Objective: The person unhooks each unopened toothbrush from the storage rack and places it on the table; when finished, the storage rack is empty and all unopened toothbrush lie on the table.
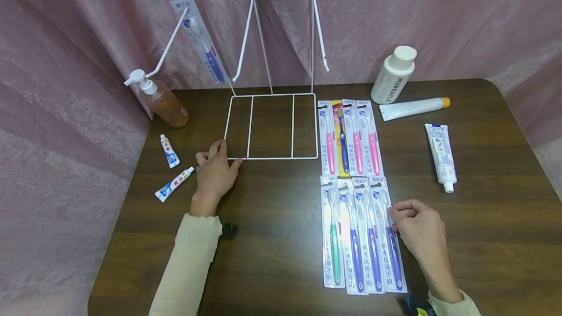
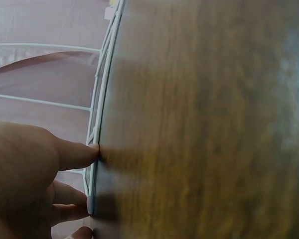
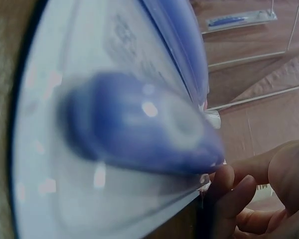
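A white wire rack (image 1: 283,158) with three upright prongs stands at the back of the table. My left hand (image 1: 215,172) rests on its front left corner; in the left wrist view the thumb (image 2: 77,154) and fingertips press the wire frame (image 2: 107,79) near the wood. A packaged purple toothbrush (image 1: 204,43) hangs from the left prong. Two rows of packaged toothbrushes (image 1: 354,233) lie right of the rack. With thumb and forefinger my right hand (image 1: 419,228) pinches the right edge of the front row's rightmost packaged purple toothbrush (image 1: 393,257), large and blurred in the right wrist view.
Left of the rack are an amber pump bottle (image 1: 164,104) and two small toothpaste tubes (image 1: 169,151). To the right stand a white bottle (image 1: 392,79), a yellow-capped tube (image 1: 412,108) and a larger toothpaste tube (image 1: 441,155). A pink curtain (image 1: 461,18) hangs behind the table.
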### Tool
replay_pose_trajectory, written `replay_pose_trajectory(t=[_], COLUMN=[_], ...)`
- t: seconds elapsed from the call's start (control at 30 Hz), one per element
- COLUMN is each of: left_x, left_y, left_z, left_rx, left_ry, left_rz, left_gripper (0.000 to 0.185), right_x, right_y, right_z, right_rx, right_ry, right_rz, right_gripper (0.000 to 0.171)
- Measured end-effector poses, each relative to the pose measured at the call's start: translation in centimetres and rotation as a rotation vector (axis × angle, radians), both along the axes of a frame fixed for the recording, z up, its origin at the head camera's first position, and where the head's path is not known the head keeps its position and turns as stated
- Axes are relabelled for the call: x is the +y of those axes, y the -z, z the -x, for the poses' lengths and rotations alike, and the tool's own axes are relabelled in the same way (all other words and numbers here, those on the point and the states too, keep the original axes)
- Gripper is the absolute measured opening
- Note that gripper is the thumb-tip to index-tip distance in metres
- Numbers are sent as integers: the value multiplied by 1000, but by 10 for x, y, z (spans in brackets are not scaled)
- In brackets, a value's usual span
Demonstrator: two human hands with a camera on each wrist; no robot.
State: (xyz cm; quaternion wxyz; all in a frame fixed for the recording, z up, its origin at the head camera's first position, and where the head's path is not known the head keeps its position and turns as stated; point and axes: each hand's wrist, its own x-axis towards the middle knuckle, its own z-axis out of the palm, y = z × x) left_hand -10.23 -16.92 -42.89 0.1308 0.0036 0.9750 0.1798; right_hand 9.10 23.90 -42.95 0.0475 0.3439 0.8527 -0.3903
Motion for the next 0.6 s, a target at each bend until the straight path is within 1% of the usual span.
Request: replay_pose_trajectory(t=[0.13, 0.27, 0.37, 0.47, 0.53, 0.6], left_x=[0, -1, -1, -1, -1, 0], left_y=[-1, 0, -1, -1, -1, 0], left_z=[-1, -2, -2, -2, -2, -2], left_rx=[2, 7, 12, 13, 15, 15], left_ry=[-1, -3, -5, -6, -4, -2], left_rz=[-5, -16, -21, -24, -23, -26], left_gripper=[80, 79, 79, 79, 79, 79], right_x=[0, 0, -6, -21, -34, -48], right_y=[0, -7, -18, -35, -45, -54], right_z=[0, 2, 8, 24, 41, 63], right_rx=[-1, 59, 118, 168, 207, 249], right_ry=[-3, -29, -85, -198, -279, -345], right_rz=[-9, -77, -119, -113, -102, -77], right_gripper=[27, 27, 29, 31, 31, 32])
